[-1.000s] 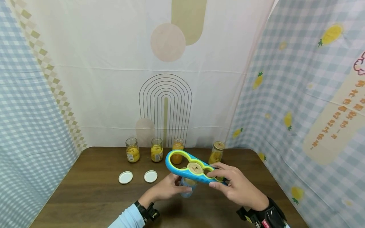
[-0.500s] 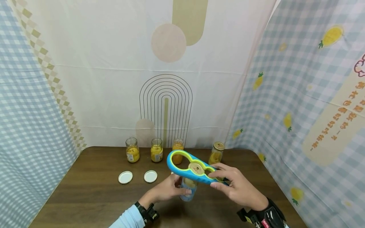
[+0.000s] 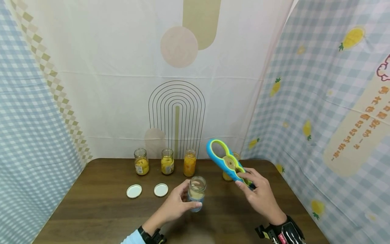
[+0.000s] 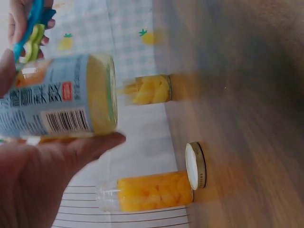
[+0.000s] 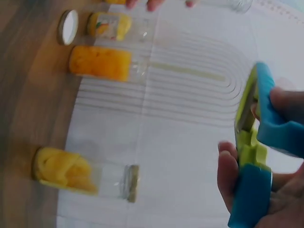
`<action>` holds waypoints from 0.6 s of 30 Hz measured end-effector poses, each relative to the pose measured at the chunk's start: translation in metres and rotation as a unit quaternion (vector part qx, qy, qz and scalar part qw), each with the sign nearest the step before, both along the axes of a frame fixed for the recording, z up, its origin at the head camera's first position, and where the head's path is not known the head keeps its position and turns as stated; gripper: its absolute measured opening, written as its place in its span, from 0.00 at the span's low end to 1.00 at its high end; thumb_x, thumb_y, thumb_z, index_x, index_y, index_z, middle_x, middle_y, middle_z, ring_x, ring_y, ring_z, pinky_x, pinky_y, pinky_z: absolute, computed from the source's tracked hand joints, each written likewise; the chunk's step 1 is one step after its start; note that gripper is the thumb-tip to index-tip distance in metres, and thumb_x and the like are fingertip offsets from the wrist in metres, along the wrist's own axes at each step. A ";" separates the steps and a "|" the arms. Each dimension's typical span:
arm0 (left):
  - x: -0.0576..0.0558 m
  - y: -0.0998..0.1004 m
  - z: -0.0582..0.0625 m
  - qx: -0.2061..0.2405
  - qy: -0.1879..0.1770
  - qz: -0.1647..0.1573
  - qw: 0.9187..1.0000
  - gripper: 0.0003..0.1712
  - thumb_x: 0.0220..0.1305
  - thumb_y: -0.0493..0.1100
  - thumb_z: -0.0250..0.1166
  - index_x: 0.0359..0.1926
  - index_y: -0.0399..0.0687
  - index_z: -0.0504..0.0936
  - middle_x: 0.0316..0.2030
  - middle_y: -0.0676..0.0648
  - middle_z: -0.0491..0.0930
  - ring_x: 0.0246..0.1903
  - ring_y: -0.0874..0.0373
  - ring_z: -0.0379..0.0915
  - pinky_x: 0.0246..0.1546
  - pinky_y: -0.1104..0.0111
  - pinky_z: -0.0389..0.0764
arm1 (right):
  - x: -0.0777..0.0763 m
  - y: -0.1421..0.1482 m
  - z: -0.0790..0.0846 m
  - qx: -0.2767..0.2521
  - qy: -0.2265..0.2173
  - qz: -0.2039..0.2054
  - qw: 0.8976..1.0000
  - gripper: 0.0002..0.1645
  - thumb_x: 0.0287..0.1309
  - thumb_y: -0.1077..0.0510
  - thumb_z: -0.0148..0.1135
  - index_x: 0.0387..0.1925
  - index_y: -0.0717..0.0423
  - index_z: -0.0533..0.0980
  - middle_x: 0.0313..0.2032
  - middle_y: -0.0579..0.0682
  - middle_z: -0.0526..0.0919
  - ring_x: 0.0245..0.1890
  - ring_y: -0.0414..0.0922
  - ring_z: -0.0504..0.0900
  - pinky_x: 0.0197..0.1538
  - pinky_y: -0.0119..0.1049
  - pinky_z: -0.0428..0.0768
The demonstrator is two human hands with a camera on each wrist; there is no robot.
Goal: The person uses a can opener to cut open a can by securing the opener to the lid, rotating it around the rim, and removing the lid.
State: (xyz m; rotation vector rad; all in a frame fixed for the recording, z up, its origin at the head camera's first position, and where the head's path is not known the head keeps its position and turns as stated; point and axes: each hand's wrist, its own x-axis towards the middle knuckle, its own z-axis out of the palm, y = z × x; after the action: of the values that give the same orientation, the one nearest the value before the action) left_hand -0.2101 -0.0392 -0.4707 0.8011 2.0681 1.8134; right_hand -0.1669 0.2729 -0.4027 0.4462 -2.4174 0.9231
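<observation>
My left hand (image 3: 172, 205) grips a glass jar (image 3: 196, 196) with a blue label and pale contents. The jar's mouth is uncovered. In the left wrist view, the jar (image 4: 57, 97) is held off the table, its base apart from the wood. To its right, my right hand (image 3: 260, 195) holds a blue and green multi-ring jar opener (image 3: 223, 166) by its narrow end, raised and tilted. A gold lid (image 3: 230, 162) sits in the opener's middle ring. In the right wrist view, fingers and thumb wrap around the opener (image 5: 251, 194).
Along the table's back edge stand two uncovered jars of yellow fruit, the left (image 3: 141, 166) and middle (image 3: 167, 165), and a jar of orange fruit (image 3: 189, 164). A gold-lidded jar (image 5: 71, 171) stands at right. Two lids (image 3: 134, 191) (image 3: 160, 190) lie white side up on the wooden table (image 3: 91, 210).
The jar opener has lifted up and right, away from the jar, carrying the gold lid. The jar's open mouth now shows, and the orange fruit jar is no longer covered.
</observation>
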 end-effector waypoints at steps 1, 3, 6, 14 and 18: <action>0.002 -0.001 0.001 -0.005 0.003 0.018 1.000 0.36 0.68 0.48 0.76 0.73 0.57 0.72 0.64 0.44 0.83 0.57 0.54 0.84 0.54 0.67 0.85 | -0.001 0.002 -0.002 -0.003 0.000 -0.013 1.000 0.12 0.68 0.60 0.72 0.52 0.53 0.88 0.57 0.54 0.86 0.52 0.44 0.85 0.39 0.31 0.85; 0.006 -0.002 0.002 -0.016 0.010 0.051 0.999 0.37 0.67 0.49 0.77 0.73 0.58 0.72 0.63 0.45 0.84 0.56 0.54 0.84 0.53 0.66 0.86 | -0.003 0.006 -0.005 -0.008 -0.005 -0.036 0.999 0.12 0.69 0.59 0.72 0.52 0.54 0.87 0.58 0.55 0.86 0.52 0.49 0.86 0.38 0.31 0.86; 0.008 -0.004 0.004 -0.024 0.010 0.080 0.996 0.38 0.66 0.51 0.78 0.73 0.56 0.73 0.62 0.46 0.85 0.55 0.54 0.85 0.52 0.64 0.87 | -0.004 0.010 -0.009 -0.014 -0.012 -0.054 0.998 0.13 0.70 0.57 0.71 0.53 0.55 0.87 0.59 0.57 0.85 0.54 0.55 0.87 0.38 0.32 0.86; 0.004 -0.001 0.004 -0.038 0.007 0.117 0.992 0.46 0.66 0.55 0.77 0.78 0.51 0.67 0.66 0.41 0.83 0.60 0.46 0.84 0.58 0.51 0.87 | -0.005 0.012 -0.014 -0.018 -0.022 -0.063 0.998 0.14 0.71 0.56 0.70 0.53 0.56 0.87 0.59 0.59 0.85 0.54 0.57 0.87 0.38 0.32 0.85; -0.001 0.006 0.003 -0.052 0.021 0.129 0.990 0.47 0.66 0.58 0.76 0.79 0.49 0.65 0.67 0.39 0.82 0.63 0.42 0.82 0.62 0.45 0.84 | -0.006 0.013 -0.016 -0.020 -0.015 -0.071 0.997 0.14 0.71 0.57 0.71 0.53 0.56 0.87 0.58 0.57 0.86 0.53 0.51 0.86 0.39 0.32 0.85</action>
State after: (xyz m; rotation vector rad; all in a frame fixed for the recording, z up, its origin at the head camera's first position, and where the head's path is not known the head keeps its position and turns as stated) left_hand -0.2112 -0.0328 -0.4673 0.5713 2.3652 1.8077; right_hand -0.1724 0.2856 -0.4182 0.2435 -2.4169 0.9208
